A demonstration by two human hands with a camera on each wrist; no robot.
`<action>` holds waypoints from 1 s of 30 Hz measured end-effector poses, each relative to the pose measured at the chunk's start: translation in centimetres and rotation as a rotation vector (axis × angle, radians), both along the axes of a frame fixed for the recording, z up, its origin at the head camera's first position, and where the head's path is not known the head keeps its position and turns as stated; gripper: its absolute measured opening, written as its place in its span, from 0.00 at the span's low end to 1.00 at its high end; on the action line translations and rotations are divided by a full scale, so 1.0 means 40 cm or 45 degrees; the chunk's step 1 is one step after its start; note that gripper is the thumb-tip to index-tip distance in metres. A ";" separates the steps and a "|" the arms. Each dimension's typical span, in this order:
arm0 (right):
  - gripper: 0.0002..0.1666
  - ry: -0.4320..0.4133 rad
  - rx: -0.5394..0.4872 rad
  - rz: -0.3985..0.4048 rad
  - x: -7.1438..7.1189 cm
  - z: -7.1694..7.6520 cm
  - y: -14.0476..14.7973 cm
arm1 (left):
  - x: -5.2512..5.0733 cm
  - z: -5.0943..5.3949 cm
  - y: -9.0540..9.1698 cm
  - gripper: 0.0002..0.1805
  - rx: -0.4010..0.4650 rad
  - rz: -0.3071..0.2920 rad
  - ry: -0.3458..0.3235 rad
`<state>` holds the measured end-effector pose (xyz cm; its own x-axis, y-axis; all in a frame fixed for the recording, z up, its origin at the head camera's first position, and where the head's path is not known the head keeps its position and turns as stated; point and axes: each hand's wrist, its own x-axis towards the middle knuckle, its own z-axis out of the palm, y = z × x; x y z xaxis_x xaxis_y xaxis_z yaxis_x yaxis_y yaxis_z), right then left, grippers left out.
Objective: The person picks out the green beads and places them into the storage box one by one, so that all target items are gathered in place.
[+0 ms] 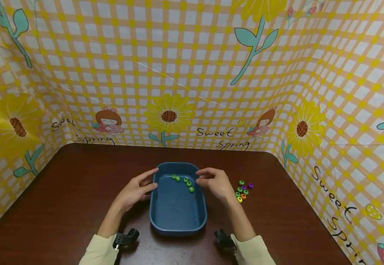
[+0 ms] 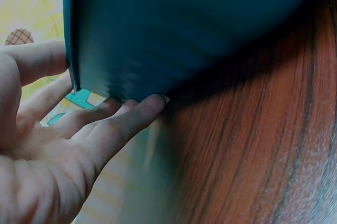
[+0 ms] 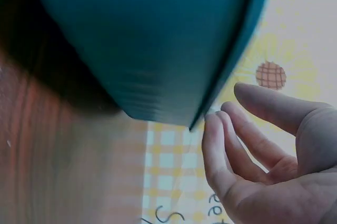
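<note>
A dark blue rectangular bin (image 1: 177, 217) stands on the table between the hands, with several green beads (image 1: 189, 183) lying on its floor toward the far end. My left hand (image 1: 135, 190) is at the bin's left side, its thumb by the rim and its extended fingertips against the outer wall (image 2: 158, 34), as the left wrist view shows. At the right rim is my right hand (image 1: 216, 184), fingers slightly bent and thumb spread from them. In the right wrist view its fingertips (image 3: 213, 124) are close beside the rim; whether they touch it I cannot tell. No bead shows in either hand.
Right of the right hand, a loose group of beads in green, purple, orange (image 1: 243, 197) and yellow (image 1: 240, 200) lies on the brown table (image 1: 79, 191); the right forearm borders it. A checked, flower-printed cloth (image 1: 212, 92) surrounds the table at the back and sides.
</note>
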<state>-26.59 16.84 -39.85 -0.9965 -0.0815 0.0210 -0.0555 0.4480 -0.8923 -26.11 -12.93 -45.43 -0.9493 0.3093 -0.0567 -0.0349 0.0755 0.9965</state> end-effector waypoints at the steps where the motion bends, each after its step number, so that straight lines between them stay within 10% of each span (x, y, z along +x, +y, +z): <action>1: 0.15 -0.010 -0.019 -0.004 0.000 0.005 0.005 | 0.000 0.000 0.000 0.33 0.002 0.000 0.001; 16: 0.22 -0.072 -0.108 -0.107 -0.009 0.053 0.176 | -0.001 -0.001 -0.002 0.34 0.001 -0.013 0.011; 30: 0.23 -0.156 -0.100 -0.243 -0.010 0.010 0.316 | 0.002 -0.002 0.001 0.33 -0.003 -0.002 0.009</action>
